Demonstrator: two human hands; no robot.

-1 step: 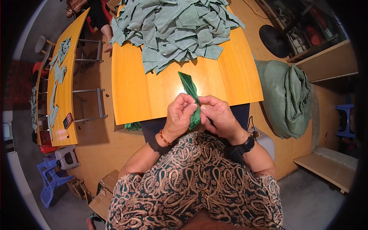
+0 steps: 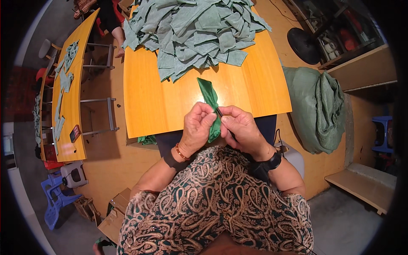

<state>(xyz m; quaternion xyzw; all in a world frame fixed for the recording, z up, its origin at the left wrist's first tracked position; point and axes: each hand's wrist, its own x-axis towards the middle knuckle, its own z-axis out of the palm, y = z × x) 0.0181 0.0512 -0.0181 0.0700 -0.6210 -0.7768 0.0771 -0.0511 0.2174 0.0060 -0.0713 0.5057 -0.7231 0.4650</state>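
Over the near edge of the yellow table, both of my hands meet at a small piece of bright green cloth. My left hand pinches the cloth at its middle between thumb and fingertips. One end points away toward the table, and the other hangs down between my hands. My right hand is closed around a slim black tool, whose tip touches the cloth beside my left fingertips. Its exact kind is hidden by the fingers. Beyond lies a big heap of grey-green cloth pieces.
A large green sack stands on the floor to the right. On the left is another yellow table with cloth strips. A blue plastic chair and a cardboard box are lower left. Another person's leg shows far left.
The green cloth's far end has shifted slightly left and opened a little wider. More of the black tool shows between my fingers. Both hands have barely moved.
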